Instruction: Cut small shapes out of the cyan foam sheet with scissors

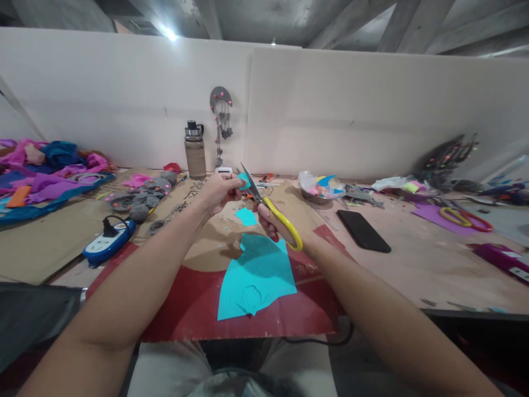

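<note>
My left hand (223, 192) pinches a small turquoise piece (245, 180) that looks like felt or paper. In my right hand (270, 218) is a pair of scissors (285, 220) with yellow handles, the blades pointing up and left against the small piece. Below my hands lies a large turquoise sheet (268, 270) with a rounded outline marked near its lower edge. A smaller turquoise scrap (246, 216) rests just above it. Both lie on a red and tan cardboard sheet (177, 309).
To the left are a blue-and-white power strip (108, 242), grey felt pieces (142, 196) and a heap of coloured cloth (53, 171). A bottle (195, 154) stands by the white partition. On the right lie a black phone (363, 230), a bowl (318, 193) and other scissors (463, 218).
</note>
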Demonstrator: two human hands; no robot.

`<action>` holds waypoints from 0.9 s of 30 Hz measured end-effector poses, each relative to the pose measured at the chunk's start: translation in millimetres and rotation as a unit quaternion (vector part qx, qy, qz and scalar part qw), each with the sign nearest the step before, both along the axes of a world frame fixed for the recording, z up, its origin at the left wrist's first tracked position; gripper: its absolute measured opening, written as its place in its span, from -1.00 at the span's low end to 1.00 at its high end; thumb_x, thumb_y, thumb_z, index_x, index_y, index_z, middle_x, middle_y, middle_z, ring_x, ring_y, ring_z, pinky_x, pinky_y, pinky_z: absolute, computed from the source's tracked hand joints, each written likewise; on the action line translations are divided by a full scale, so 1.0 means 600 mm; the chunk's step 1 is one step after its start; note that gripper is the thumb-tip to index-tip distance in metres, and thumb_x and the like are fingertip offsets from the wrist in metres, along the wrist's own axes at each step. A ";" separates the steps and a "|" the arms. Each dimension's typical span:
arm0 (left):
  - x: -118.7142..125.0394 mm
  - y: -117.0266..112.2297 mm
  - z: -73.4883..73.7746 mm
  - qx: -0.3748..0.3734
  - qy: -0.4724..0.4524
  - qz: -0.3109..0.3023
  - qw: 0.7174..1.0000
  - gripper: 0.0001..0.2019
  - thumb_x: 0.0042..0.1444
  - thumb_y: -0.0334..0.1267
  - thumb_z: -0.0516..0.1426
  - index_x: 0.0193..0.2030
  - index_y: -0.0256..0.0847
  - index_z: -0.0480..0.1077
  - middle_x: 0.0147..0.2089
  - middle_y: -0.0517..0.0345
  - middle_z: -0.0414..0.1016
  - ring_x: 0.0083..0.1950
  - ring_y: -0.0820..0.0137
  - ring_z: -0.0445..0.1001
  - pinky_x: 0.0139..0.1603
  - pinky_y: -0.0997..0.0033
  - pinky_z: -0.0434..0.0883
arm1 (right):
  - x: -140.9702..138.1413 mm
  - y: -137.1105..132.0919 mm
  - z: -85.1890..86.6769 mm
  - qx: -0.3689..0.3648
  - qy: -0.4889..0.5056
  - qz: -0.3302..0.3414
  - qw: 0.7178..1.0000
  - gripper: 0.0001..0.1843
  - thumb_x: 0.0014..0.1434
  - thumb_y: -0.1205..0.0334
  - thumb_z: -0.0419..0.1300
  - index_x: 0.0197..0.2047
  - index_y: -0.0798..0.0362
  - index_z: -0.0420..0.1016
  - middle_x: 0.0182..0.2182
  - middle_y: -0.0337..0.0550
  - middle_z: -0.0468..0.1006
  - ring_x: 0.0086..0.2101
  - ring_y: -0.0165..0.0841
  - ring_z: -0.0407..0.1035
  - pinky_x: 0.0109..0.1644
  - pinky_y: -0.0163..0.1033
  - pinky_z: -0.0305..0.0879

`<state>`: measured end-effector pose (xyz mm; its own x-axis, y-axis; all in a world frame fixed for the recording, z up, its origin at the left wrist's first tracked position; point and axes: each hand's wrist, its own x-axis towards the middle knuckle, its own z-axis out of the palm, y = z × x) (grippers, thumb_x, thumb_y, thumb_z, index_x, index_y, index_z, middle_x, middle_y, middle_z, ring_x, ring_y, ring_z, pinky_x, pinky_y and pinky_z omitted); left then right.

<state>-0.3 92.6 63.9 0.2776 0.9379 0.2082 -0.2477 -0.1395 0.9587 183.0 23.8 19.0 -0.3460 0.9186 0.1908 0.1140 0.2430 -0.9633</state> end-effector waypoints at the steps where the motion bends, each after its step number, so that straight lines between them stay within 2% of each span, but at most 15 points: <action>1: 0.000 0.001 -0.001 0.000 -0.001 0.002 1.000 -0.79 -0.17 -0.41 0.34 -0.59 -0.28 0.35 -0.58 0.20 0.38 -0.56 0.58 0.32 -0.51 0.55 0.29 | 0.000 0.001 -0.001 -0.005 0.002 -0.003 1.000 -0.47 0.24 -0.34 0.17 -0.29 -0.04 0.15 -0.54 -0.41 0.17 -0.62 -0.52 0.02 -0.64 -0.36 0.04; 17: -0.003 0.002 -0.002 -0.005 0.008 0.007 1.000 -0.81 -0.19 -0.40 0.34 -0.57 -0.30 0.38 -0.58 0.19 0.38 -0.57 0.58 0.30 -0.52 0.55 0.27 | 0.006 0.026 -0.026 -0.012 -0.012 -0.009 1.000 -0.37 0.15 -0.47 0.16 -0.19 -0.03 0.23 -0.54 -0.45 0.13 -0.66 -0.56 0.03 -0.70 -0.42 -0.03; 27: -0.003 0.003 -0.001 -0.008 -0.006 -0.006 1.000 -0.78 -0.22 -0.41 0.36 -0.58 -0.31 0.37 -0.56 0.19 0.37 -0.56 0.59 0.32 -0.52 0.57 0.27 | 0.008 0.028 -0.032 -0.015 -0.014 -0.024 1.000 -0.37 0.15 -0.47 0.17 -0.17 -0.03 0.26 -0.53 -0.44 0.16 -0.66 -0.55 0.06 -0.71 -0.43 0.01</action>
<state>-2.1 94.3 63.4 0.2867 0.9375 0.1971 -0.2605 -0.1217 0.9578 187.7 40.6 -0.1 -0.3068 0.9393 0.1537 0.1507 0.2074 -0.9666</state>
